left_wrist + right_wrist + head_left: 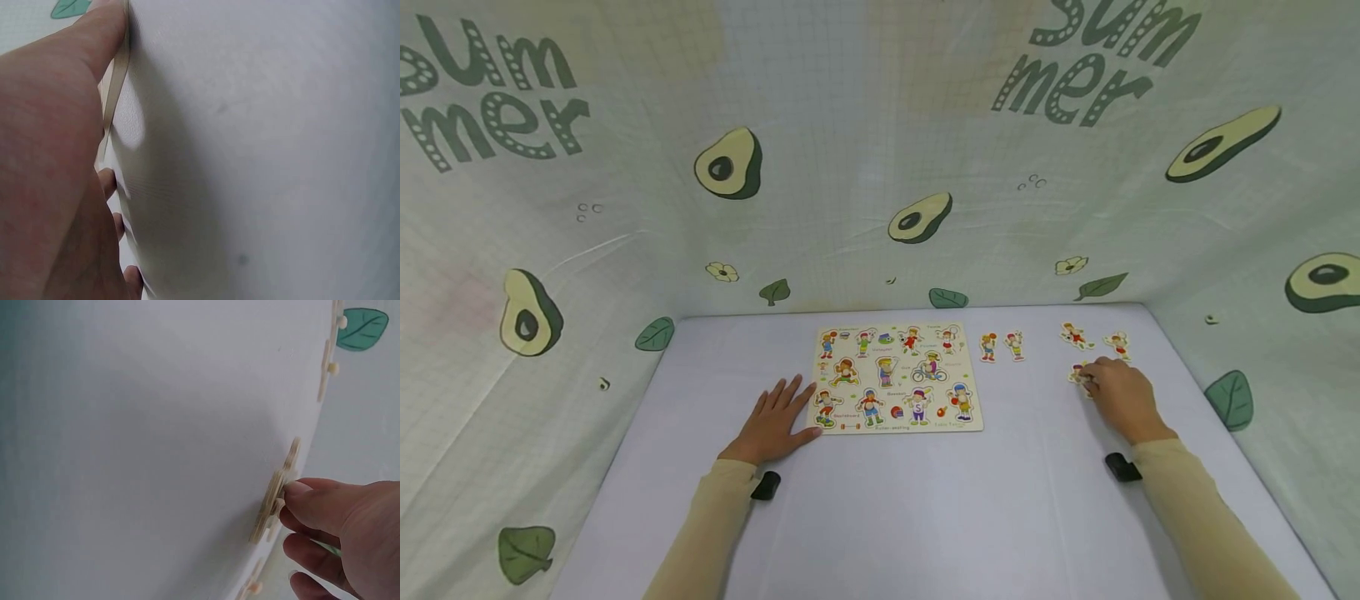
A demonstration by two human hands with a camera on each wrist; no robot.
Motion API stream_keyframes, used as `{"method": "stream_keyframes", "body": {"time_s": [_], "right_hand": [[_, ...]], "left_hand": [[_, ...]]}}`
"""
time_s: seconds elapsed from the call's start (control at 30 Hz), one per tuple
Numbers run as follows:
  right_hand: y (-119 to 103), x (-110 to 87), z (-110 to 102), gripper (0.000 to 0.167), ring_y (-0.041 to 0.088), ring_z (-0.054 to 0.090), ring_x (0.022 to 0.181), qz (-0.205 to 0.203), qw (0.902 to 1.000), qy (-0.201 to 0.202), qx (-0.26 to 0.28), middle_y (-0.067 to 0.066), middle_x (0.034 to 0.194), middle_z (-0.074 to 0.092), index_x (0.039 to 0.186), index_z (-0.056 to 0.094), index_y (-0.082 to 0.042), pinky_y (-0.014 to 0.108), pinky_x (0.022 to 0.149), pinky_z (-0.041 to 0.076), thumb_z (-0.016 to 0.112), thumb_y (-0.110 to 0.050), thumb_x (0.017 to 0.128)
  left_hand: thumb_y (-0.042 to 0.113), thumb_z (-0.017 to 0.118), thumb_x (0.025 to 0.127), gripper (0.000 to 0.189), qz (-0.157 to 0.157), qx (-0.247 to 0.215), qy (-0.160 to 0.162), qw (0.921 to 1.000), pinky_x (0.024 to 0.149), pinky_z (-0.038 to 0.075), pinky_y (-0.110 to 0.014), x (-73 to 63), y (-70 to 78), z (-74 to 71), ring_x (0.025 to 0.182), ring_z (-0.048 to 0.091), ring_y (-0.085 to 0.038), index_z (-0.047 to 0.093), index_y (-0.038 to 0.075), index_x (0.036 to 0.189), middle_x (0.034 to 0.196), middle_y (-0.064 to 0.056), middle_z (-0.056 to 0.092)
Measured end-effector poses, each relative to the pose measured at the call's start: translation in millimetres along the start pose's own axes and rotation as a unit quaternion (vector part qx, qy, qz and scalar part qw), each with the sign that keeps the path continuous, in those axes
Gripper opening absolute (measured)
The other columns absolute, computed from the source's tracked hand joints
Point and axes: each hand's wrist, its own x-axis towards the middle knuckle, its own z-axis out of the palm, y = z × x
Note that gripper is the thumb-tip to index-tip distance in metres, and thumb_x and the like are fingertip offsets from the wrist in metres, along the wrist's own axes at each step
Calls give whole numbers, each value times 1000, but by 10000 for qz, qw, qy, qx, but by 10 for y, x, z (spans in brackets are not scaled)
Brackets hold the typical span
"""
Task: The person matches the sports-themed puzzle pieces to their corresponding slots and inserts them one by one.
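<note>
A wooden puzzle board (865, 393) printed with sports figures lies flat on the table, and several figures fill its face. My left hand (775, 423) rests on the table with fingers spread, its thumb and fingertips at the board's left edge. In the left wrist view, the thumb lies along the board's thin side (117, 81). Off to the right, my right hand (1122, 400) pinches a small figure-shaped puzzle piece (1077, 374) between thumb and forefinger. The right wrist view shows this piece (267, 509) edge-on, low over the tabletop, the fingertips at its knob.
Two loose figure pieces, one with an orange ball (988, 347) and one in green (1015, 346), lie just right of the board. Another two, a running figure (1077, 335) and a red-skirted one (1117, 345), lie beyond my right hand. A patterned cloth (835, 250) rises behind the white table (880, 517).
</note>
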Motion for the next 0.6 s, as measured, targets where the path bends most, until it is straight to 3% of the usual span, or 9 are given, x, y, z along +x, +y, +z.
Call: {"method": "stream_keyframes", "body": {"time_s": [0.33,0.6], "right_hand": [[-17,37,-4,10,43,69,79,-99,9999,-16,-66,19,84,71,95,76,6,59,68,57,79,8,86],[-178,43,-31,12,43,67,79,-353,9983,451,-57,18,86,70,96,74,5,59,67,56,81,4,86]], "left_hand": [[54,67,99,87,10,-21,12,10000,129,11,-66,13,-27,27,161,12,-47,31,13,168,175,-19,19],[53,67,100,86,-7,-109,-20,9999,130,10,-66,13,-8,-3,162,11,-46,32,12,167,175,-19,18]]}}
